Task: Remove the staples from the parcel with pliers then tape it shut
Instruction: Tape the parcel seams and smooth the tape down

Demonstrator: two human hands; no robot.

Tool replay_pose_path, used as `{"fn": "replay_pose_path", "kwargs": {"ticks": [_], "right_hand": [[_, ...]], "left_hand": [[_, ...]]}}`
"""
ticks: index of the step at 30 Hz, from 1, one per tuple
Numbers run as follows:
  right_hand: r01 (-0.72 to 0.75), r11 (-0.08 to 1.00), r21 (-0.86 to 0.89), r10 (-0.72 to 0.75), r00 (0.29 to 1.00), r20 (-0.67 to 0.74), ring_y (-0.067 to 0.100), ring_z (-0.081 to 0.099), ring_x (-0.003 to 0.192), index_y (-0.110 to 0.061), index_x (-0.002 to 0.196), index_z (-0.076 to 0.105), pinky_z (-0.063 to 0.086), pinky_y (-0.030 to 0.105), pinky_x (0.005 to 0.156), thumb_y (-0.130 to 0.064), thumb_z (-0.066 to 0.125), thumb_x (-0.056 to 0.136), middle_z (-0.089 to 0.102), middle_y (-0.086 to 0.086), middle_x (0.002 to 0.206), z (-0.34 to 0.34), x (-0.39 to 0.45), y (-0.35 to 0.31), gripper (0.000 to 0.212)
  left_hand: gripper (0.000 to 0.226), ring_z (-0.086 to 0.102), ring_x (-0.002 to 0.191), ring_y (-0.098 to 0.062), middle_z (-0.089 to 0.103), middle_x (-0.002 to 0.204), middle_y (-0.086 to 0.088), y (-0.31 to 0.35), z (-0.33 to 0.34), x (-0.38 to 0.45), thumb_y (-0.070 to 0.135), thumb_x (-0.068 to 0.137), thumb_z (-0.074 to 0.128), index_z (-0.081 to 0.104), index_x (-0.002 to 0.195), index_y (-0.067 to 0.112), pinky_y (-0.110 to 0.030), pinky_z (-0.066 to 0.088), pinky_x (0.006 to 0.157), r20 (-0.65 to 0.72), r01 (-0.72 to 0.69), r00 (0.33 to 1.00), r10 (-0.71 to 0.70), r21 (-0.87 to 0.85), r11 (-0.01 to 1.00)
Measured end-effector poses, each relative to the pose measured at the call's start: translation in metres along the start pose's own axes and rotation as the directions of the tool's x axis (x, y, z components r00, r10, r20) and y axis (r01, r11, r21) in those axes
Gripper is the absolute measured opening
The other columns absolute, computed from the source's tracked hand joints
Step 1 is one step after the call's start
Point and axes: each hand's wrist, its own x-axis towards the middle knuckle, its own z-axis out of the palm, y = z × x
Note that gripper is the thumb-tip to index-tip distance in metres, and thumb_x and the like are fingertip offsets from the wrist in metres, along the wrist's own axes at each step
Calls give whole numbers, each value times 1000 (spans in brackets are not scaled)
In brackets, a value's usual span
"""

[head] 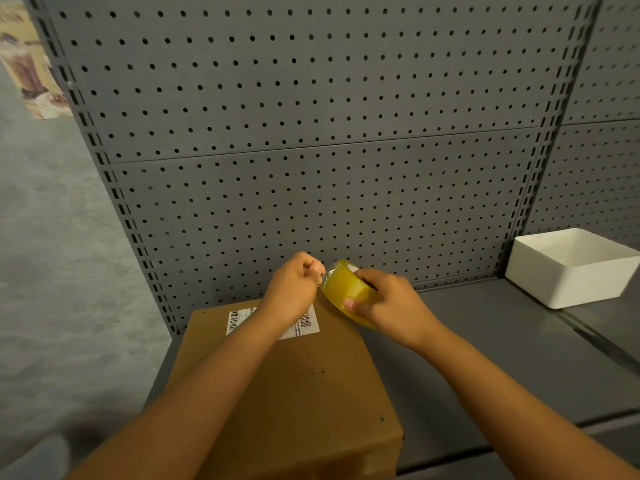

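Grey perforated metal back panel (311,98) and grey metal shelf (485,341), on which my work lies. Flat brown cardboard parcel (294,393), at the shelf's left end below both my forearms, bearing a white barcode label (239,318) at its far edge and small dark holes in its top, which I judge to be spent staple marks; no staple shows. White open plastic tub (568,268), well apart at right. Roll of yellowish clear packing tape (346,292), held above the parcel's far edge: my right hand (391,306) grips it, fingers curled round the rim. My left hand (294,289) pinches the free tape end just beside the roll. Step in hand, as I judge: taping. Next I must draw out a length and lay it on the parcel. Pliers are not in view.
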Motion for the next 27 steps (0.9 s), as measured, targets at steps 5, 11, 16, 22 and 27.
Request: {"fn": "replay_pose_path", "kwargs": {"ticks": [5,11,16,22,27], "right_hand": [[23,1000,9,-23,1000,7,17,57,79,-17,106,60,39,19,58,-23,67,86,62,4,93,0,-2,-2,22],[43,999,-22,-43,999,4,13,55,78,-18,115,58,39,18,59,-30,65,88,61,2,95,0,-4,-2,30],[32,996,-86,-34,999,-19,18,58,75,-19,123,55,42,22,57,-37,62,89,62,5,93,5,-7,2,39],[-159,970,-186,141,984,-105,28,59,77,-21,98,56,42,31,60,-43,56,90,65,9,88,7,4,12,24],[-131,986,-99,134,991,19,21,59,78,-22,97,57,42,28,59,-44,56,91,61,3,84,-7,1,20,23]], "left_hand": [[16,58,75,-13,59,80,2,3,-4,0,33,91,60,56,101,23,-26,46,67,-24,-54,998,55,48,997],[7,55,77,-11,58,87,3,2,3,1,27,91,59,59,84,25,-26,46,66,-104,-92,990,100,85,992],[13,54,77,-12,57,84,3,4,9,1,15,92,56,56,81,21,-23,43,63,-75,-88,993,94,79,993],[19,51,70,-10,53,75,7,19,19,-13,1,90,48,54,81,17,-24,42,61,-10,-184,982,188,137,973],[6,57,75,-8,60,79,8,16,8,-4,16,92,56,58,87,18,-19,41,61,-61,-138,988,141,55,989]]}}
